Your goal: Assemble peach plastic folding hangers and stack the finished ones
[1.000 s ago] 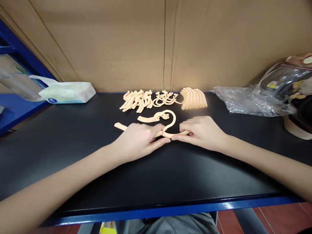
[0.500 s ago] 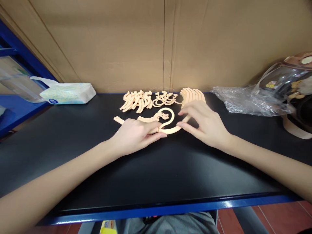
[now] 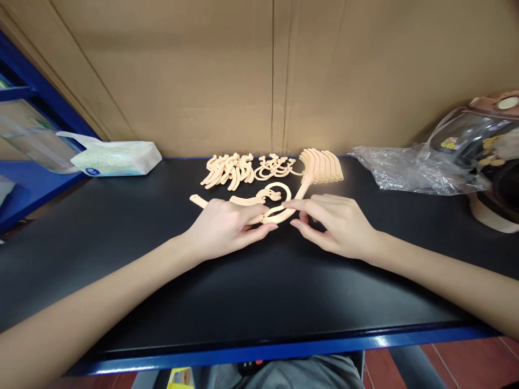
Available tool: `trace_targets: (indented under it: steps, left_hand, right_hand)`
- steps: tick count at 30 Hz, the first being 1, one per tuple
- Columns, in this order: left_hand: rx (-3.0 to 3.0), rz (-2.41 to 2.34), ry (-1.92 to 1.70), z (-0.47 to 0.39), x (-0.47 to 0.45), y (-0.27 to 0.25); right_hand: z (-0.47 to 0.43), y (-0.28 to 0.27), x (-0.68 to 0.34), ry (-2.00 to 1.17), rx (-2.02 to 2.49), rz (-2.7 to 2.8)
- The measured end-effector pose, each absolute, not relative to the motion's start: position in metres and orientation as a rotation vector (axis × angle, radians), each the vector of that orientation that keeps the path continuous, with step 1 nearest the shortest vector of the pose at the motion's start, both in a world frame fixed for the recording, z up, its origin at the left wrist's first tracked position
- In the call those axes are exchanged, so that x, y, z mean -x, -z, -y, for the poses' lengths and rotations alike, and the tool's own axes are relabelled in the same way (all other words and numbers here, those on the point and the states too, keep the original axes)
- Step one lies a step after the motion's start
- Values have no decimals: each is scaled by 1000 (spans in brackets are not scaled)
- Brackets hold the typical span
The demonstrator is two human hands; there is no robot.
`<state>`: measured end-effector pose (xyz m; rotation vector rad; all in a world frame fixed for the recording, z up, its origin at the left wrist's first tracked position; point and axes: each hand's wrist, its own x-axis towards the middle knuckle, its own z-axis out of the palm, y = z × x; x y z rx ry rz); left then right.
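A partly assembled beige hanger lies low over the table, with a round hook (image 3: 288,189) and a curved arm (image 3: 302,190) rising to the right. My left hand (image 3: 221,227) pinches it near the joint at the hook's base; a second arm's end (image 3: 198,200) sticks out beyond the knuckles. At the lower bend of the right arm is my right hand (image 3: 336,224), index finger across the arm and thumb just below. Another beige piece (image 3: 245,200) lies behind my left fingers. The joint itself is partly covered.
Behind the hands lie a heap of curved beige arms (image 3: 229,170), a cluster of hooks (image 3: 273,165) and a neat row of arms (image 3: 322,165). A tissue pack (image 3: 121,158) stands left. Clear plastic bag (image 3: 413,167) and transparent bottle (image 3: 466,129) are right. Cardboard (image 3: 182,75) backs the table.
My right hand has slid down and toward me along the right arm, closer to the hook's base, uncovering the arm's upper part. My left hand keeps its hold.
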<state>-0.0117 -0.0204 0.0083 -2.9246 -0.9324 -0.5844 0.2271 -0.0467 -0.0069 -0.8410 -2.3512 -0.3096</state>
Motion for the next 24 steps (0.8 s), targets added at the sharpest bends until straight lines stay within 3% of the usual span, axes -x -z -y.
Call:
trace_targets:
  steps: [10,24]
  left_hand:
    - [2933,732,624,17,13,-3]
    - [2977,721,511,14,14,-5]
  right_hand:
    - [43,9,-226,238,835,2418]
    - [39,12,-228,124,1263,2300]
